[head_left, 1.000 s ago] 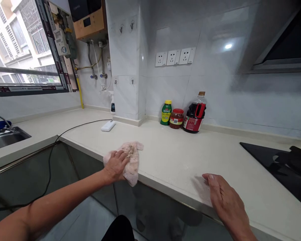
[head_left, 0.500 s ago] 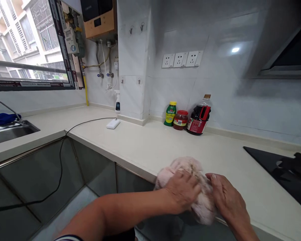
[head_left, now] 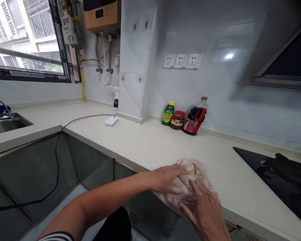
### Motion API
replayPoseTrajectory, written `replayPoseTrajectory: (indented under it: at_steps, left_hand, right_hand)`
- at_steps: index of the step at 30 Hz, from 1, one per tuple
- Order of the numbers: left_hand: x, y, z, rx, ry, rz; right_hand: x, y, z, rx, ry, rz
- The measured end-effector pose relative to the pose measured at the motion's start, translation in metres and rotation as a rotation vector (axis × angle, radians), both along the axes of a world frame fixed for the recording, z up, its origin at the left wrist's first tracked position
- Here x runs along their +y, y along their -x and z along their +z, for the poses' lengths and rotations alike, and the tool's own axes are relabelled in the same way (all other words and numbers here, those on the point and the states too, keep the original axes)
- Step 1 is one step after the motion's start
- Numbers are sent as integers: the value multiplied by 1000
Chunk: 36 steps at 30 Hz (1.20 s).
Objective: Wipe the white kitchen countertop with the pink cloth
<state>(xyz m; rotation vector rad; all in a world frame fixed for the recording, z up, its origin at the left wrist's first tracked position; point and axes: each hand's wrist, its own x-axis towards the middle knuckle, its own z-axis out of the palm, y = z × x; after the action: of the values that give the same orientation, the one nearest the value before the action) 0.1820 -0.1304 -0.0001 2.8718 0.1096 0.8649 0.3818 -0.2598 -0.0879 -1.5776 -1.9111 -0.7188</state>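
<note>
A pinkish-white rag (head_left: 194, 169) with brown stains lies bunched at the front edge of the counter, partly hanging over it. My left hand (head_left: 165, 179) reaches onto its left side, fingers stretched out and thumb apart, slightly blurred by motion. From the right, my right hand (head_left: 207, 209) rests on the rag with fingers spread and the thumb apart. Both hands touch the cloth, and part of it is hidden beneath them.
A green bottle (head_left: 168, 113), a red-lidded jar (head_left: 177, 120) and a dark sauce bottle (head_left: 195, 117) stand by the wall. A black cooktop (head_left: 251, 157) lies right. A white box (head_left: 111, 121) with a black cable sits left, near a spray bottle (head_left: 115, 99) and the sink (head_left: 11, 124).
My left hand has lifted from lying flat on the rag and shifted left. My right hand has moved left and nearer, onto the rag. The rag has changed shape, and the view has shifted slightly.
</note>
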Motion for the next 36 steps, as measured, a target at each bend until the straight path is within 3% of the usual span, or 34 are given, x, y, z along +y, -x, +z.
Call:
replayPoseTrajectory:
  at_steps: [3,7,10,13,18,22,26,36]
  left_hand:
    - [36,53,14,-127,112,243]
    - [74,95,15,21,73,585]
    - [86,100,6,89,79,658]
    - [88,97,0,56,98,699]
    - [86,98,6,133,81,692]
    - [84,99,10,148,74,693]
    - [84,100,10,147,91,680]
    - [79,99,12,132,126,670]
  right_hand:
    - [15,13,12,-151,58,-166]
    - [46,62,41,-213,191,-187]
    - [72,105,50,-231,172,-106]
    - [92,130,44,-245,128,-62]
    - [94,124,33,-306,12,41]
    - [79,91,27,-322,-73,66]
    - [50,33,16,-356,-174,82]
    - [-57,-196,-19,-279,-103,20]
